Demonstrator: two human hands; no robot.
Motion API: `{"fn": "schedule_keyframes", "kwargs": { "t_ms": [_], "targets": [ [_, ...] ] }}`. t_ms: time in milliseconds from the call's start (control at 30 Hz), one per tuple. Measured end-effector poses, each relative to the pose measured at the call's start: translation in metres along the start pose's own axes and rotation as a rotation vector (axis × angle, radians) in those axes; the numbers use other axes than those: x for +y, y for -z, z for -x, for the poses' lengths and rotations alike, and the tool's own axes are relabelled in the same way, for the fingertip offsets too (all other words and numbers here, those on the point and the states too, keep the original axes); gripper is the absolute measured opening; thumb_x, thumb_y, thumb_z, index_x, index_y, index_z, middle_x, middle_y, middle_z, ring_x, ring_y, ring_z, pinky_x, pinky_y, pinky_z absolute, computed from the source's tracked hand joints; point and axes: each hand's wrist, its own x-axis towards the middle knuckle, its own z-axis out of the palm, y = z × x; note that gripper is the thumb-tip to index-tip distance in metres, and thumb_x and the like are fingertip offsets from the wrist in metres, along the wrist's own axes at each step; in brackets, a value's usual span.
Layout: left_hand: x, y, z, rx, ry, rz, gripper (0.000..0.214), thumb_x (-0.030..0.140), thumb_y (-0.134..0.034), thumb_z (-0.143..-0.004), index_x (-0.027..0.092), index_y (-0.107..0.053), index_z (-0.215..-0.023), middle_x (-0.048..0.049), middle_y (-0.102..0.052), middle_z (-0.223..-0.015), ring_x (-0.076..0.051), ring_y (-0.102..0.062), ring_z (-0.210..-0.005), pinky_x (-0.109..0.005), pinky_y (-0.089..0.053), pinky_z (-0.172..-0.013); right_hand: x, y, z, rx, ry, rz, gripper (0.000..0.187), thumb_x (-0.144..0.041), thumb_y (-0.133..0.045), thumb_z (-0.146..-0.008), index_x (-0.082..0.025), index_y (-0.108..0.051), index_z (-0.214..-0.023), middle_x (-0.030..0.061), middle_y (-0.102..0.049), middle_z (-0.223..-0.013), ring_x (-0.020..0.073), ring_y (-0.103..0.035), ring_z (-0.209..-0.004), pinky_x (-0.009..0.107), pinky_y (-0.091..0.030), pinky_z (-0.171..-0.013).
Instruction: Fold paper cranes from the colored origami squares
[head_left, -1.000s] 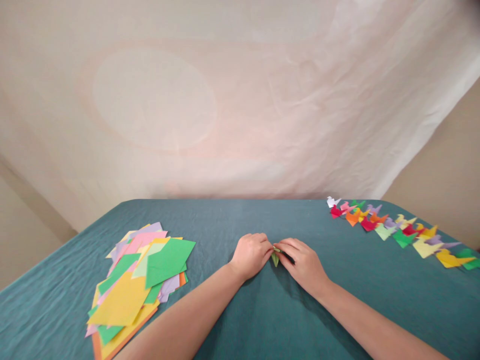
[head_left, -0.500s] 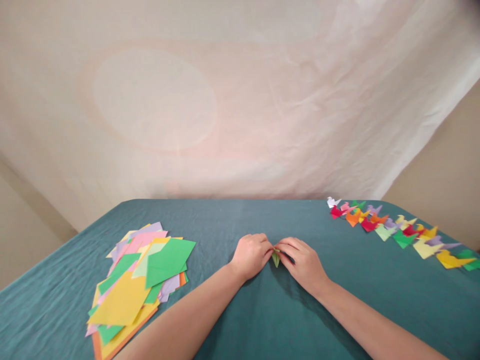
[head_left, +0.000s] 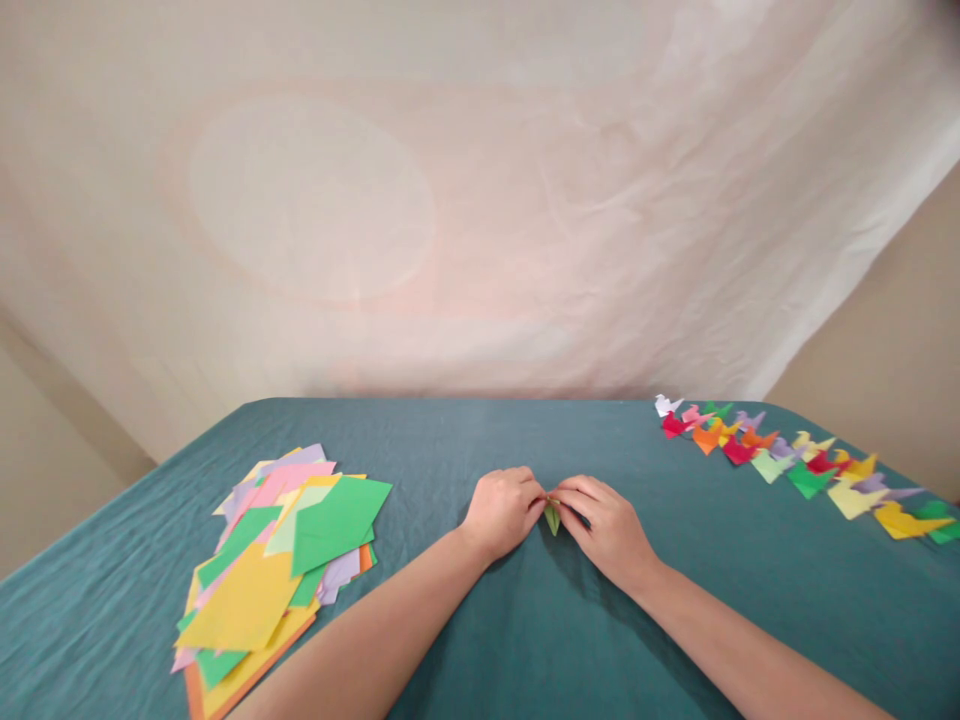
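Note:
A small folded piece of light green paper [head_left: 553, 518] is pinched between my two hands, just above the middle of the table. My left hand [head_left: 505, 512] is closed, with its thumb and fingertips on the paper's left side. From the right, my right hand [head_left: 604, 525] grips the same paper between thumb and fingers. A pointed tip of the paper hangs down between the hands. Its upper part is mostly covered by my fingertips, so the exact fold there is hidden.
A loose pile of coloured paper sheets [head_left: 247, 595] lies on the left of the dark green tablecloth [head_left: 450, 430]. Along the right edge stand rows of small folded paper birds [head_left: 810, 478] in several colours. A pale cloth [head_left: 487, 200] hangs behind the table.

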Motion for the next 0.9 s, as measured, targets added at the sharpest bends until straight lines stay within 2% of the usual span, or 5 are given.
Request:
{"fn": "schedule_keyframes", "kwargs": {
  "t_ms": [633, 900],
  "targets": [
    [-0.0006, 0.0001, -0.0003, -0.01, 0.007, 0.007, 0.017, 0.023, -0.049, -0.086, 0.021, -0.066, -0.085, -0.0012, -0.061, -0.083, -0.014, -0.058, -0.078, -0.025, -0.043, -0.071, -0.0036, 0.0025, -0.0007, 0.013, 0.012, -0.013, 0.02, -0.021, -0.048, -0.088, -0.022, -0.067, -0.092, 0.0054, -0.063, -0.087, 0.0172, -0.058, -0.078, 0.032, -0.048, -0.072],
    [-0.0003, 0.0002, 0.0001, -0.002, 0.011, 0.016, 0.017, 0.024, -0.05, -0.086, 0.021, -0.066, -0.085, -0.0014, -0.061, -0.082, -0.014, -0.058, -0.078, -0.024, -0.043, -0.072, -0.002, 0.0013, -0.0015, 0.086, 0.021, 0.009, 0.016, -0.024, -0.051, -0.086, -0.021, -0.067, -0.087, 0.0051, -0.064, -0.083, 0.0171, -0.059, -0.076, 0.031, -0.047, -0.071]
  ]
}}
